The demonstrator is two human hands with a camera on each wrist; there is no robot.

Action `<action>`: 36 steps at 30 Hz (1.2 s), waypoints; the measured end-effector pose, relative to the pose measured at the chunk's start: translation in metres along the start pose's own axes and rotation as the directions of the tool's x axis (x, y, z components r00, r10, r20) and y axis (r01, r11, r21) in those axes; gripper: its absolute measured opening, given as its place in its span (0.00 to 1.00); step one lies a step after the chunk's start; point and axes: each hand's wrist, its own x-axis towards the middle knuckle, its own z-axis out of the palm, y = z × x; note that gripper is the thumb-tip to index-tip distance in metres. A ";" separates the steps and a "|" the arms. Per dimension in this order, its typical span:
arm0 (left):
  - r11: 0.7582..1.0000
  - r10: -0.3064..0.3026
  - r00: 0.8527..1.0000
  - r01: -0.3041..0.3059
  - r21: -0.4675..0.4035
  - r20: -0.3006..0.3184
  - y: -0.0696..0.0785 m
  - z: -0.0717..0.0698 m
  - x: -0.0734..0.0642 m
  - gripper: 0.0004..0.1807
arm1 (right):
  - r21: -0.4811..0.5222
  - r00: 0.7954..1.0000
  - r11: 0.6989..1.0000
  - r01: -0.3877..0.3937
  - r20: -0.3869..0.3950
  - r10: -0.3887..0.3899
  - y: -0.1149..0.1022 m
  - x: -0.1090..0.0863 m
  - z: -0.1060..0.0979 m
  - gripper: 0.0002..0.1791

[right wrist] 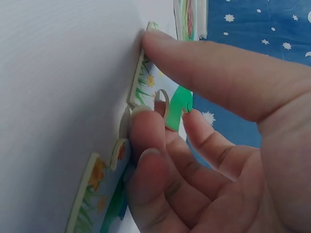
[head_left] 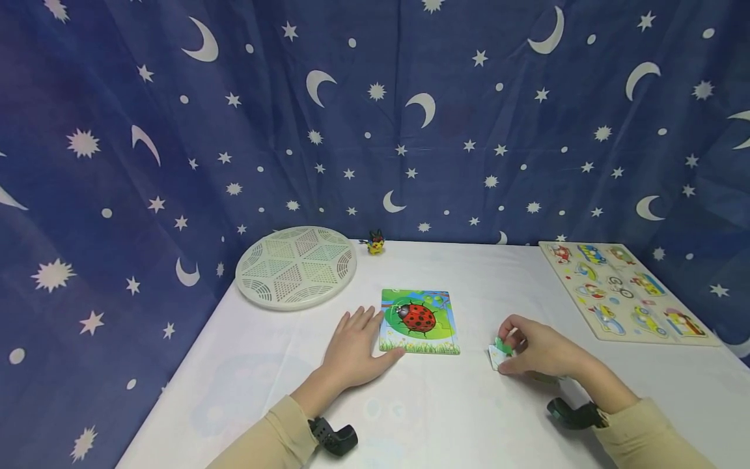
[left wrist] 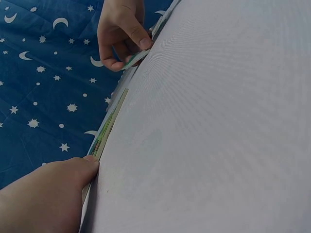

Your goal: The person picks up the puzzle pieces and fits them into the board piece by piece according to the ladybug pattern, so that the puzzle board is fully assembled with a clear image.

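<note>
A square ladybug jigsaw puzzle (head_left: 417, 320) lies flat in the middle of the white table. Along its left side rests my left hand (head_left: 354, 348), fingers extended, with the thumb at the lower left corner. In the left wrist view that thumb (left wrist: 87, 167) touches the puzzle's edge. To the right of the puzzle, my right hand (head_left: 536, 348) pinches a puzzle piece (head_left: 497, 356) between thumb and fingers. Its flowers and green patch show in the right wrist view, where the piece (right wrist: 142, 80) stands tilted. A second puzzle piece (right wrist: 92, 194) lies beneath the curled fingers, mostly hidden in the head view.
A round patterned plastic board (head_left: 295, 267) lies at the back left, with a small yellow toy figure (head_left: 375, 243) beside it. On the right is a wooden vehicle puzzle board (head_left: 624, 291). A blue curtain (head_left: 375, 117) with moons and stars hangs behind the table.
</note>
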 end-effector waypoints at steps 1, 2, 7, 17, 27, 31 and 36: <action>1.000 0.000 1.000 0.000 -0.002 -0.001 0.000 0.000 0.000 0.48 | 0.011 1.000 1.000 -0.004 0.001 0.004 0.000 0.001 0.000 0.33; 1.000 0.001 1.000 -0.001 -0.003 -0.002 0.000 0.000 0.000 0.49 | 0.017 1.000 1.000 -0.005 0.001 0.005 -0.001 0.001 0.000 0.33; 1.000 0.003 1.000 -0.003 -0.005 -0.009 -0.001 0.001 0.000 0.49 | 0.016 1.000 1.000 0.019 -0.005 -0.018 -0.003 0.004 0.002 0.27; 1.000 0.002 1.000 -0.002 -0.003 -0.007 -0.002 0.002 0.000 0.48 | 0.021 0.993 0.993 0.119 0.027 -0.119 -0.011 0.011 0.010 0.17; 1.000 0.002 1.000 -0.002 -0.005 -0.008 -0.001 0.001 0.000 0.48 | 0.062 0.987 0.987 0.147 0.062 -0.151 -0.026 0.024 0.019 0.11; 1.000 0.007 1.000 -0.007 -0.005 -0.013 -0.002 0.002 0.001 0.48 | 0.064 0.987 0.987 0.149 0.045 -0.152 -0.036 0.030 0.025 0.08; 1.000 0.014 1.000 -0.015 -0.007 -0.020 -0.003 0.003 0.001 0.48 | 0.030 0.989 0.989 0.147 0.001 -0.147 -0.046 0.039 0.034 0.07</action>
